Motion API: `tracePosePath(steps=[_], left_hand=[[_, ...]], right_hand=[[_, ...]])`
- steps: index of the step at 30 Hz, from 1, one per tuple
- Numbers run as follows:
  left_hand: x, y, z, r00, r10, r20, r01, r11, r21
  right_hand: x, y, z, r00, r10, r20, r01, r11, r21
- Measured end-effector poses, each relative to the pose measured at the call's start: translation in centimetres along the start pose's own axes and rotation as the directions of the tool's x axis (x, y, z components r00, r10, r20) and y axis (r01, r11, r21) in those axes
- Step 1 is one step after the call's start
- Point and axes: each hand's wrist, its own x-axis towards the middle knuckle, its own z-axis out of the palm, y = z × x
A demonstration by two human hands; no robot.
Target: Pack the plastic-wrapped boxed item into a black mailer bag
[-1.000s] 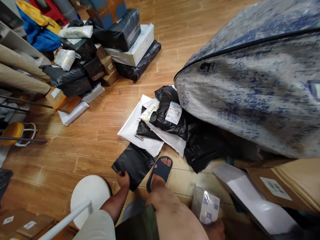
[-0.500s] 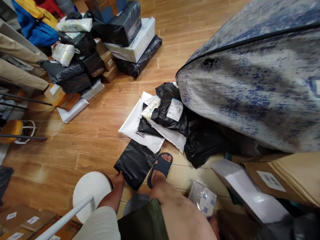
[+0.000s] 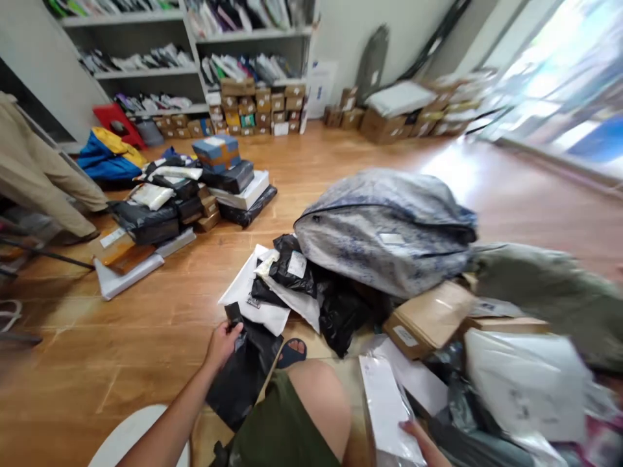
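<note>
My left hand (image 3: 224,342) pinches the upper edge of a black plastic mailing bag (image 3: 241,376). The bag hangs and lies beside my sandalled foot (image 3: 293,351), its held part folded up above the floor. To the right of my knee, my right hand (image 3: 417,436) grips a flat white pack in clear plastic (image 3: 384,399), with its fingers partly hidden at the bottom edge. Just beyond the black bag lie a white mailer (image 3: 263,314) and a black parcel with a white label (image 3: 287,272).
A large grey-blue zipped sack (image 3: 370,233) lies ahead. Cardboard boxes (image 3: 423,324) and a white plastic-wrapped bundle (image 3: 525,376) crowd the right. Stacked parcels (image 3: 238,185) stand at the left, shelves (image 3: 195,68) behind. A round white stool seat (image 3: 136,441) is near my left arm.
The view has tilted up, showing the shelves and doorway. My left hand has raised the edge of the black bag. The clear-wrapped pack in my right hand has come further into view.
</note>
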Motion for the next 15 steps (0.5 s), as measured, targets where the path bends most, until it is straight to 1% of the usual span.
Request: tracePosePath(steps=[1,2,3,4,5,6,7,8,9,10,11,12,13,15], left_hand=[[0.2,3.1,0.5,0.995,0.077,0.062,-0.077,0.997,0.007],[0.1,6.3,1.3,0.98,0.151,0.128,-0.155,0.988,0.02],[-0.3,9.5,2.4,0.954,0.223,0.2,-0.234,0.972,0.034],[-1.1,12.7,3.7,0.916,0.292,0.275,-0.317,0.947,0.049],[-2.2,15.6,5.3,0.865,0.355,0.356,-0.399,0.915,0.058],[-3.7,18.3,7.1,0.802,0.406,0.439,-0.478,0.876,0.063],[-5.5,20.5,9.0,0.734,0.444,0.514,-0.549,0.833,0.065],[-7.6,22.2,11.0,0.661,0.465,0.589,-0.611,0.789,0.063],[-9.9,23.4,13.0,0.587,0.469,0.66,-0.663,0.746,0.059],[-12.3,24.0,14.9,0.512,0.46,0.726,-0.707,0.705,0.052],[-14.8,24.1,16.7,0.444,0.44,0.78,-0.744,0.667,0.046],[-17.3,23.7,18.2,0.382,0.414,0.826,-0.773,0.633,0.041],[-19.7,22.8,19.5,0.329,0.383,0.863,-0.797,0.603,0.037],[-24.2,20.2,21.1,0.247,0.319,0.915,-0.83,0.557,0.03]], right_hand=[[-1.8,-1.2,-0.2,1.0,-0.006,0.012,0.005,0.998,0.065],[-3.8,-2.3,-0.4,0.999,-0.018,0.032,0.013,0.992,0.128],[-5.8,-3.3,-0.8,0.997,-0.042,0.059,0.031,0.983,0.182],[-7.8,-4.0,-1.2,0.993,-0.083,0.086,0.062,0.973,0.223],[-9.8,-4.5,-1.8,0.984,-0.136,0.112,0.103,0.96,0.26],[-11.7,-4.6,-2.4,0.973,-0.194,0.128,0.149,0.943,0.298],[-13.5,-4.3,-3.1,0.958,-0.254,0.131,0.197,0.92,0.34],[-15.2,-3.7,-3.8,0.942,-0.313,0.12,0.246,0.889,0.385],[-16.8,-2.9,-4.5,0.924,-0.369,0.104,0.292,0.853,0.433],[-18.3,-1.8,-5.0,0.904,-0.421,0.08,0.336,0.811,0.48],[-19.7,-0.6,-5.5,0.883,-0.466,0.054,0.373,0.768,0.52],[-21.1,0.8,-5.8,0.865,-0.501,0.033,0.403,0.73,0.552],[-22.5,2.2,-6.1,0.848,-0.53,0.019,0.426,0.701,0.572],[-25.0,4.9,-6.2,0.823,-0.567,-0.012,0.463,0.659,0.593]])
